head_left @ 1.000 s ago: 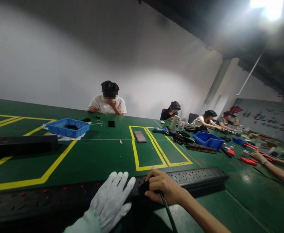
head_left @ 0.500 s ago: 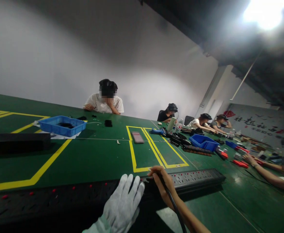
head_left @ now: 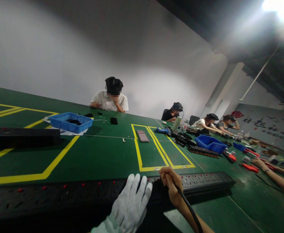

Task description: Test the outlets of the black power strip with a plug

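Observation:
A long black power strip with red dots along its top crosses the green table in front of me. My left hand, in a pale glove, lies flat on the strip with its fingers stretched out. Just right of it, my bare right hand is closed over the strip. A black cord runs from those curled fingers back along the forearm. The end of the cord is hidden inside the hand, so I cannot see whether it carries a plug.
Beyond the strip lies a pinkish, blurred-out flat object inside yellow tape lines. A blue tray stands at left, behind another black bar. A blue bin and red parts are at right. Several people sit around the table.
My view has turned slightly left, so the scene sits further right. The fingers of my right hand are more tightly curled than before. My left hand still rests flat on the power strip.

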`<state>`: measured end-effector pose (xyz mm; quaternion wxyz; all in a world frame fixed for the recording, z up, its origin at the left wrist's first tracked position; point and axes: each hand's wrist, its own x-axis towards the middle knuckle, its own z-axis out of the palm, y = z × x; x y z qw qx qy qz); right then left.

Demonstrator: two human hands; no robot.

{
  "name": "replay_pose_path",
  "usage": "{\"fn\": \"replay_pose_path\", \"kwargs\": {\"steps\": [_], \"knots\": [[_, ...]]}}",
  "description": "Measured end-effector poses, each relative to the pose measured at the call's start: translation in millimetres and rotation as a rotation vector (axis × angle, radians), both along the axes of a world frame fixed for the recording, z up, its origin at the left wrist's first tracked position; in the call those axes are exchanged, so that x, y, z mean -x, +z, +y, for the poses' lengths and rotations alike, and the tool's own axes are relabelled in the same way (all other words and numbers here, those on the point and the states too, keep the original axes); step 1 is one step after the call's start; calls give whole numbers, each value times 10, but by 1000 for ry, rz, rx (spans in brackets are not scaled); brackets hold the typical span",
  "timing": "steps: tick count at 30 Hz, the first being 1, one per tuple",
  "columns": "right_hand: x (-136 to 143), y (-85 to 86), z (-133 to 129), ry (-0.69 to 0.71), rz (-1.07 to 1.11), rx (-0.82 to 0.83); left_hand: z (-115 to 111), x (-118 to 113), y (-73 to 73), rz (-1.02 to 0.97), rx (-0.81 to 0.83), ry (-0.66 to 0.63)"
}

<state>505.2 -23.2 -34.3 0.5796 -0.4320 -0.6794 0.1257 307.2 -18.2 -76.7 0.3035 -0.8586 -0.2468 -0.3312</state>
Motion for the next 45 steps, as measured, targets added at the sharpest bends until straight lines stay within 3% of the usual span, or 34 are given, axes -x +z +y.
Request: {"fn": "replay_pose_path", "kwargs": {"steps": [8, 10, 14, 16, 18, 22, 28, 37, 45], "knots": [[11, 21, -21, -2, 35, -159, -3, 29, 38, 36, 42, 15], [-10, 166, -65, 2, 30, -244, -8, 22, 20, 43, 54, 32], [-42, 647, -192, 24, -3, -551, -31, 5, -5, 28, 126, 37], [-20, 826, -228, 51, 28, -438, -44, 5, -10, -13, 155, 34], [31, 886, -217, 91, 36, -191, -53, 14, -22, -54, 165, 40], [180, 726, -77, 180, 39, 219, -46, 75, -81, -75, 115, 72], [321, 471, 99, 236, 31, 412, 14, 219, -141, -95, 37, 75], [346, 409, 238, 207, 34, 463, 0, 281, -117, -102, 43, 36], [270, 186, 142, 162, -62, 299, 5, 261, -101, -122, 41, 37]]}}
